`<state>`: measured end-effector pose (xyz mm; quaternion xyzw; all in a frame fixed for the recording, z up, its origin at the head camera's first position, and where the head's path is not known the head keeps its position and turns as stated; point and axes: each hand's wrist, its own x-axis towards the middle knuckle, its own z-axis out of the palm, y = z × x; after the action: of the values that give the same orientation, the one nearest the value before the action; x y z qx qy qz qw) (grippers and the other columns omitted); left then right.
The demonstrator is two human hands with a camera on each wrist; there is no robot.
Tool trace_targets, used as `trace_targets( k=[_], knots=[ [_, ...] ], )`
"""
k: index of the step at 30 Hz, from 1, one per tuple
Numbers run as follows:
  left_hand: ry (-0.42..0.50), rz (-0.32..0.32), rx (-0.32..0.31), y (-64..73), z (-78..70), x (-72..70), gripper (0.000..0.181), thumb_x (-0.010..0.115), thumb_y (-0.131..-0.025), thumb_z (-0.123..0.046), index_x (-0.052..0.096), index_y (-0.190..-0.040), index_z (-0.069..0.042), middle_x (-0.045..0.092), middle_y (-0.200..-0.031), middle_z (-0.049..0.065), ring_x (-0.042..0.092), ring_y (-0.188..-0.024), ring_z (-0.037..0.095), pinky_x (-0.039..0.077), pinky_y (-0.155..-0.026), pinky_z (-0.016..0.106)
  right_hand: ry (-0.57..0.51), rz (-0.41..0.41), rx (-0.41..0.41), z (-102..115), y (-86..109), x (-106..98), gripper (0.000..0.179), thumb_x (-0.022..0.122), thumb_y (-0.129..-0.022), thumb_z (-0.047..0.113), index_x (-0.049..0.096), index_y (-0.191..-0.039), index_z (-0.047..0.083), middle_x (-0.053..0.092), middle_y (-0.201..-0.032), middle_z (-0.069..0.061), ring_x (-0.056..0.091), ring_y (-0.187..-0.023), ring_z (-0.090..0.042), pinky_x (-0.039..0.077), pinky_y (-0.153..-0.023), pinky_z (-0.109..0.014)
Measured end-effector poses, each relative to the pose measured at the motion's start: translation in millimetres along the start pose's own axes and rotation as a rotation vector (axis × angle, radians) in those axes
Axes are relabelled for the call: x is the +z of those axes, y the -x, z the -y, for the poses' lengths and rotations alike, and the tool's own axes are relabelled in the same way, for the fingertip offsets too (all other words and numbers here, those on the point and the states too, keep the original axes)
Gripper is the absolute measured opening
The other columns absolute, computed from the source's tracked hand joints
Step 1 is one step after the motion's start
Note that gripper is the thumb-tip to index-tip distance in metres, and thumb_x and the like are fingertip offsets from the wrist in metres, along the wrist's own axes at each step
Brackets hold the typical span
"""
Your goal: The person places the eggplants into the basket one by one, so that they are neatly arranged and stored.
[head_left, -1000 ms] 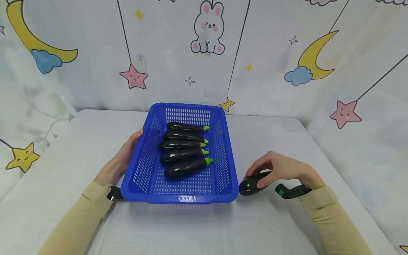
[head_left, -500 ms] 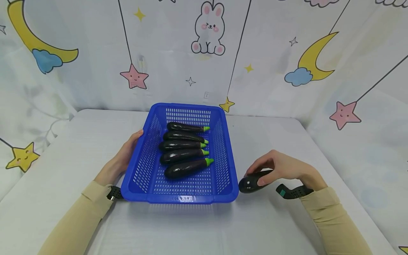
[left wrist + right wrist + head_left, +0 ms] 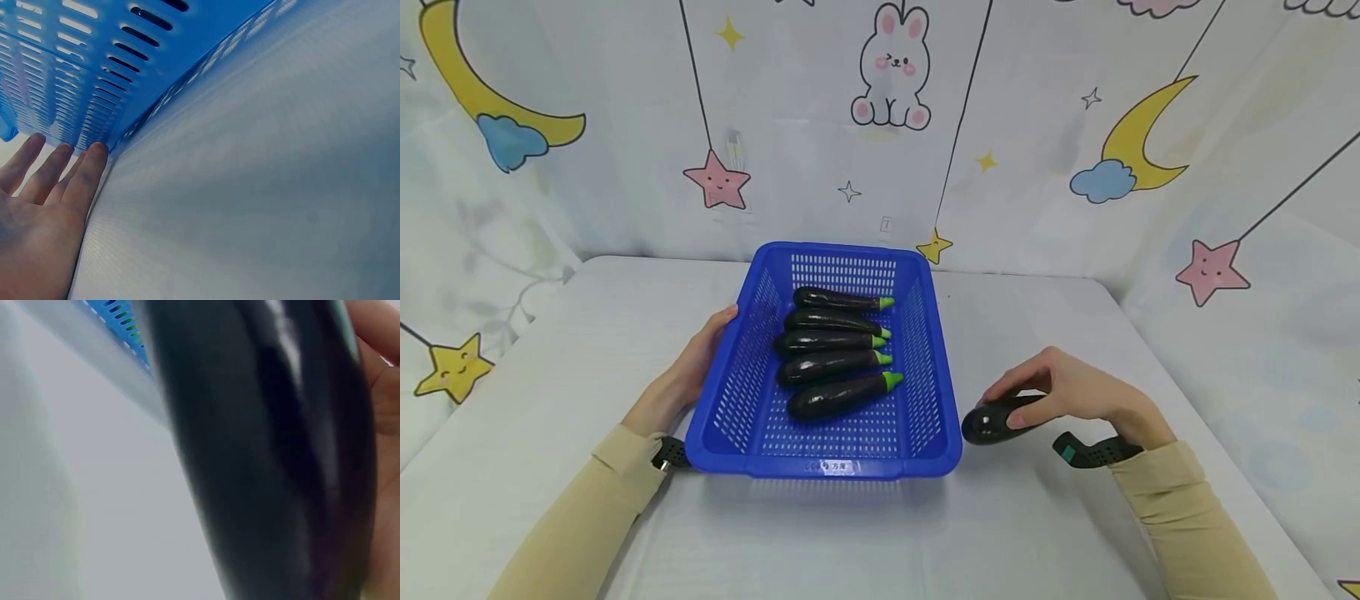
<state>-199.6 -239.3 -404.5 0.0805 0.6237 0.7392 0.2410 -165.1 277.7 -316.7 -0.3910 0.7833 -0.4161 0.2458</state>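
My right hand grips a glossy black eggplant between thumb and fingers, just right of the blue basket. In the right wrist view the eggplant fills the middle, with part of the palm behind it. Its far end is hidden under my hand in the head view. My left hand rests along the basket's left side. In the left wrist view its fingers are fairly straight against the slotted basket wall. Several eggplants with green stem ends lie in a column inside the basket, stems to the right.
A white cloth-covered table carries the basket. Behind it hangs a white curtain printed with moons, stars and a rabbit. Dark straps circle both wrists.
My right hand has risen slightly and shifted a little to the right, and the near end of the eggplant has moved up the view with it. The left hand and basket stay put.
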Motion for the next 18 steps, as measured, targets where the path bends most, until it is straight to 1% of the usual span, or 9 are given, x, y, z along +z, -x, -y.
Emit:
trace_targets(
  k=[5,13,18],
  knots=[
    [-0.009,0.01,0.007,0.3,-0.8,0.7,0.083,0.028,-0.099,-0.065,0.005,-0.16,-0.014,0.037,-0.143,0.012,0.057,-0.115,0.019,0.052,-0.092,0.038,0.013,-0.044,0.011,2.7,1.4,-1.2,0.03,0.073,-0.089,0.002,0.073,-0.117,0.011,0.074,-0.113,-0.004,0.068,-0.105,-0.022,0.054,-0.091,-0.034],
    [-0.001,0.011,0.013,0.8,-2.5,1.8,0.083,0.029,-0.1,-0.064,0.007,-0.16,-0.012,0.045,-0.136,0.008,0.059,-0.112,0.019,0.053,-0.09,0.038,0.016,-0.099,0.007,5.7,3.0,-2.1,0.029,0.071,-0.089,0.0,0.074,-0.116,0.01,0.074,-0.113,-0.006,0.068,-0.104,-0.021,0.054,-0.092,-0.033],
    [0.005,0.017,0.015,1.2,-2.5,2.3,0.082,0.029,-0.1,-0.064,0.007,-0.16,-0.012,0.045,-0.136,0.008,0.059,-0.112,0.019,0.053,-0.091,0.037,0.013,-0.135,0.015,7.0,3.4,-3.0,0.03,0.071,-0.089,0.0,0.073,-0.118,0.009,0.074,-0.113,-0.006,0.069,-0.103,-0.022,0.054,-0.09,-0.032]
  ],
)
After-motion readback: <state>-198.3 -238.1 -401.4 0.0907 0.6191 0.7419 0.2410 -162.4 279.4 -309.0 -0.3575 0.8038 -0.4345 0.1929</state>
